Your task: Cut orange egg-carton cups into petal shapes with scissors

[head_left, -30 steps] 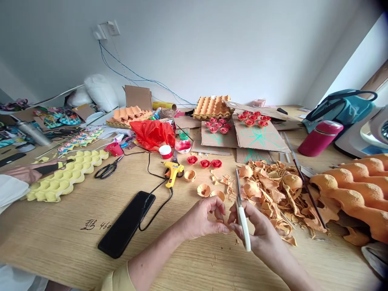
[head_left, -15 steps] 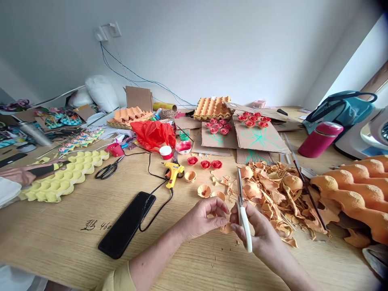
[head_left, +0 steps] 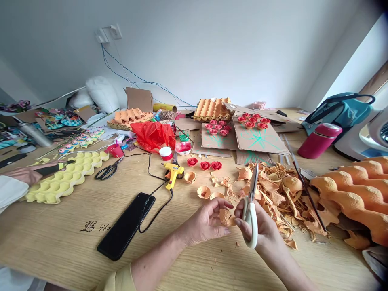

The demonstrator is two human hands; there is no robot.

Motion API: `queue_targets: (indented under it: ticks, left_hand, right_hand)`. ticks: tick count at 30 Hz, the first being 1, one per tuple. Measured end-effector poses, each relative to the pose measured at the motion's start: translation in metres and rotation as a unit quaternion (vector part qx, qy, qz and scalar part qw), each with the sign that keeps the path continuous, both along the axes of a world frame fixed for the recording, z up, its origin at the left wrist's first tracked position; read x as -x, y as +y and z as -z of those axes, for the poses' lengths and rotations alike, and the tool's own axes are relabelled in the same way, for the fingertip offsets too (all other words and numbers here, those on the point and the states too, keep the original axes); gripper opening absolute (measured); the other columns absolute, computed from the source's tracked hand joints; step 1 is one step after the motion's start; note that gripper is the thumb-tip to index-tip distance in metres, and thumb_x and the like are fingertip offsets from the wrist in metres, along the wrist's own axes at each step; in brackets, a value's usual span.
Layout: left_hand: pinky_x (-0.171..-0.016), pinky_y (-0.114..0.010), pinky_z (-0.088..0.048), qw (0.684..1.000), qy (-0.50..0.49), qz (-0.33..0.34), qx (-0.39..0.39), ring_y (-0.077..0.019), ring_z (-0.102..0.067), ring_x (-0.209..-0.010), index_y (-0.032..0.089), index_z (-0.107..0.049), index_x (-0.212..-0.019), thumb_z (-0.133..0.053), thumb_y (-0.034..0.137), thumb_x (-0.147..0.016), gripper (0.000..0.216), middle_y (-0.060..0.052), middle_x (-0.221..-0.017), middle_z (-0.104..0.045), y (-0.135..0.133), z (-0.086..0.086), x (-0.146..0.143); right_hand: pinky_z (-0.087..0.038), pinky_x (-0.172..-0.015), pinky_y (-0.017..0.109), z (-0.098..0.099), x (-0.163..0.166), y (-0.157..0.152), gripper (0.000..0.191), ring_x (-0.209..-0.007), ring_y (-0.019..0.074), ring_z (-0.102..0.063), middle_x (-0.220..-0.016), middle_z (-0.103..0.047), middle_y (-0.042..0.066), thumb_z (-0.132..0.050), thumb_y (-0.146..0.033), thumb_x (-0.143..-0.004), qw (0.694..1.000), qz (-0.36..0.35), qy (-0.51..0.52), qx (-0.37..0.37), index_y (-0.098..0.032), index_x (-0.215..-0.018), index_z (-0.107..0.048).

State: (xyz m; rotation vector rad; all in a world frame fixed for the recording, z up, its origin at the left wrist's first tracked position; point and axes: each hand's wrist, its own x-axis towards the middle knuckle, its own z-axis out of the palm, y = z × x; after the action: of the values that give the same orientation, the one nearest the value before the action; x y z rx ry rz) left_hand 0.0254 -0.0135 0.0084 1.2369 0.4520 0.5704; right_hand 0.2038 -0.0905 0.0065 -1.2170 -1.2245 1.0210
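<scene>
My left hand (head_left: 207,220) pinches a small orange egg-carton piece (head_left: 226,217) between thumb and fingers. My right hand (head_left: 257,226) grips white-handled scissors (head_left: 251,210) with the blades pointing up and away. Its fingertips also touch the carton piece. Both hands hover just above the wooden table (head_left: 60,234). Two cut orange cups (head_left: 203,191) lie just beyond my left hand. A heap of orange carton scraps (head_left: 275,194) lies beyond my right hand.
A black phone (head_left: 127,226) with a cable lies left of my hands, beside a yellow glue gun (head_left: 172,171). Three red paper roses (head_left: 204,163), black scissors (head_left: 107,169), a yellow tray (head_left: 63,176), orange cartons (head_left: 357,194) and a pink flask (head_left: 318,139) stand around. Another person's hand (head_left: 27,171) rests far left.
The scissors tilted to the right and their blades swung over the scrap heap. My left hand turned the carton piece so its cup shows more.
</scene>
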Motion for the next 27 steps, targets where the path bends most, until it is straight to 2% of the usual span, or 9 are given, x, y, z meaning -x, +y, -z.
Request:
queue_targets:
  ticks: [4, 7, 12, 15, 19, 24, 27]
  left_hand:
    - [-0.086, -0.029, -0.048, 0.998, -0.033, -0.014, 0.059, -0.0163, -0.06, -0.102, 0.021, -0.059, -0.11, -0.085, 0.023, -0.072, 0.046, -0.004, -0.11, -0.062, -0.001, 0.001, -0.004]
    - [-0.072, -0.026, -0.05, 0.991, -0.069, -0.028, 0.113, -0.0148, -0.061, -0.09, 0.02, -0.062, -0.107, -0.088, 0.025, -0.068, 0.047, -0.004, -0.103, -0.063, 0.0, 0.001, -0.006]
    - [-0.061, -0.02, -0.044, 0.975, -0.066, -0.007, 0.213, -0.007, -0.054, -0.066, 0.013, -0.071, -0.097, -0.091, 0.028, -0.063, 0.042, -0.001, -0.082, -0.063, -0.004, 0.005, -0.009]
    - [-0.058, -0.02, -0.041, 0.966, -0.057, -0.015, 0.251, -0.0053, -0.051, -0.063, 0.011, -0.074, -0.093, -0.092, 0.028, -0.061, 0.041, -0.002, -0.081, -0.063, -0.008, 0.008, -0.012]
    - [-0.056, -0.019, -0.038, 0.962, -0.07, -0.032, 0.263, -0.0053, -0.05, -0.063, 0.014, -0.075, -0.088, -0.091, 0.026, -0.061, 0.034, -0.002, -0.085, -0.065, -0.013, 0.009, -0.014]
    - [-0.06, -0.02, -0.038, 0.966, -0.071, -0.045, 0.246, -0.0086, -0.054, -0.071, 0.014, -0.074, -0.087, -0.091, 0.026, -0.062, 0.032, -0.004, -0.089, -0.066, -0.012, 0.008, -0.014]
    - [-0.064, -0.021, -0.041, 0.967, -0.096, -0.073, 0.222, -0.0086, -0.053, -0.07, 0.013, -0.073, -0.084, -0.091, 0.027, -0.063, 0.031, -0.002, -0.08, -0.064, -0.006, 0.006, -0.01]
  right_hand:
    - [-0.048, -0.067, 0.026, 0.002, 0.001, 0.0, 0.025, -0.078, 0.0171, -0.055, -0.088, -0.057, 0.001, -0.069, -0.043, -0.088, 1.0, 0.016, -0.008, -0.013, -0.024, -0.098, -0.056]
    - [-0.049, -0.07, 0.028, 0.003, 0.004, -0.001, 0.025, -0.078, 0.0174, -0.056, -0.086, -0.057, 0.0, -0.069, -0.043, -0.088, 0.999, 0.03, -0.032, -0.028, -0.024, -0.1, -0.057]
    - [-0.05, -0.072, 0.028, 0.005, 0.01, -0.003, 0.02, -0.078, 0.0177, -0.056, -0.085, -0.057, 0.001, -0.067, -0.037, -0.09, 0.996, 0.038, -0.044, -0.064, -0.024, -0.1, -0.056]
    - [-0.049, -0.067, 0.027, 0.003, 0.012, -0.003, 0.019, -0.074, 0.0169, -0.054, -0.082, -0.056, 0.0, -0.069, -0.035, -0.088, 0.994, 0.048, -0.05, -0.079, -0.024, -0.095, -0.055]
    - [-0.048, -0.062, 0.025, 0.0, 0.014, -0.003, 0.019, -0.069, 0.0157, -0.053, -0.08, -0.055, -0.001, -0.07, -0.035, -0.087, 0.993, 0.056, -0.053, -0.085, -0.024, -0.092, -0.055]
    - [-0.049, -0.064, 0.026, -0.002, 0.013, -0.003, 0.021, -0.072, 0.0164, -0.054, -0.081, -0.056, 0.0, -0.071, -0.038, -0.086, 0.995, 0.045, -0.038, -0.076, -0.024, -0.094, -0.057]
    - [-0.048, -0.061, 0.026, -0.007, 0.011, -0.002, 0.025, -0.068, 0.0152, -0.052, -0.079, -0.056, 0.0, -0.07, -0.044, -0.087, 0.999, 0.018, -0.018, -0.046, -0.023, -0.091, -0.058]
